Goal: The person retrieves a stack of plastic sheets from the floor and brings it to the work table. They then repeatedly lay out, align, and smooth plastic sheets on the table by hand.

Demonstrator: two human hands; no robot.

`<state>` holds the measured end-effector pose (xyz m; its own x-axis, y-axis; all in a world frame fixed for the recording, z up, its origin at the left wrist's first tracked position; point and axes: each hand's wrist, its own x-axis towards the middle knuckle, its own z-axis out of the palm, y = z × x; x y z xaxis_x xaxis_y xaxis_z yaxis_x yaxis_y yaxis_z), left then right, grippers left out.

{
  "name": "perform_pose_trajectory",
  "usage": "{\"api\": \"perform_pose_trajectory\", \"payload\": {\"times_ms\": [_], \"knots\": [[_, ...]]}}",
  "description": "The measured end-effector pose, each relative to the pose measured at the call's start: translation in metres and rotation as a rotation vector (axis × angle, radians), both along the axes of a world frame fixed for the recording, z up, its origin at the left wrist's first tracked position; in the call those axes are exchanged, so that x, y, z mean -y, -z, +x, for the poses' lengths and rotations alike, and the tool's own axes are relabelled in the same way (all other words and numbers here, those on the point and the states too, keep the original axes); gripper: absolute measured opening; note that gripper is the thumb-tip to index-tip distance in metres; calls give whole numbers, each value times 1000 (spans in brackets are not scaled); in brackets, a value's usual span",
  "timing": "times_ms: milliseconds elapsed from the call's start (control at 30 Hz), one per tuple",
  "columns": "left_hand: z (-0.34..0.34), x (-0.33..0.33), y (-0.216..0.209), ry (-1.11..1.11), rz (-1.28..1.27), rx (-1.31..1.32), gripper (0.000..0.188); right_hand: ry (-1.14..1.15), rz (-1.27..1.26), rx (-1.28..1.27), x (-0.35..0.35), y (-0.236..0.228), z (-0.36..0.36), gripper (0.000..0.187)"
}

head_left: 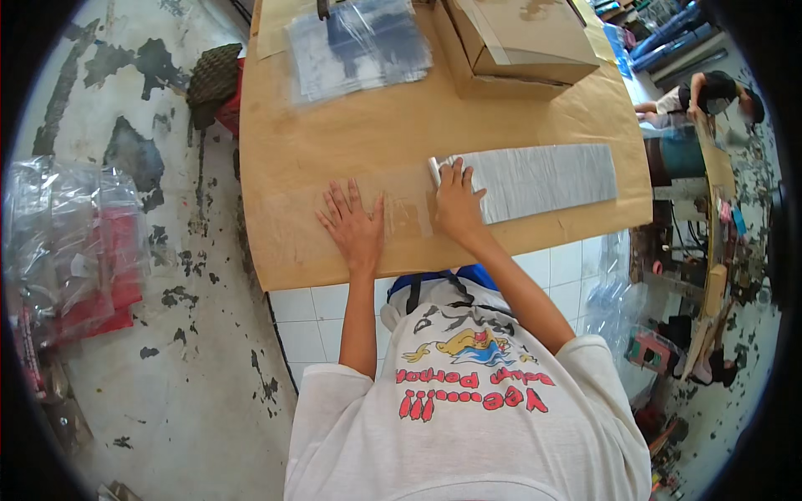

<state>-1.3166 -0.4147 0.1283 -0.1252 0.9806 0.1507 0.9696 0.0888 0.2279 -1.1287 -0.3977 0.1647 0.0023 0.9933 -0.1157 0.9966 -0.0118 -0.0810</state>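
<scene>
My left hand [354,230] lies flat on the brown paper-covered table [334,142], fingers spread and nothing held. To its right, my right hand [458,204] rests on the left end of a long, silvery, see-through plastic sheet or stack of sheets [543,178]. Its fingers are apart on top of the plastic, close to a rolled or folded edge [433,170]. The thumb of that hand is hidden. The plastic stretches rightward across the table, its surface finely wrinkled.
A pile of clear plastic bags [368,50] lies at the table's far left, with a cardboard box [518,42] at the far right. More plastic packs [75,250] are on the left. Beyond the table's right side, another person [710,92] bends over.
</scene>
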Motion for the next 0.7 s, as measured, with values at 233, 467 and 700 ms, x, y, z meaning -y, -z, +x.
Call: {"api": "perform_pose_trajectory", "payload": {"times_ms": [233, 467, 700], "knots": [[-16, 5, 12, -1, 27, -53, 70, 71, -90, -188, -35, -76, 122, 27], [-172, -17, 14, -121, -10, -119, 62, 412, 266, -3, 18, -341, 299, 42], [-334, -17, 2, -787, 152, -260, 45, 560, 517, -331, 71, -379, 360, 55]]}}
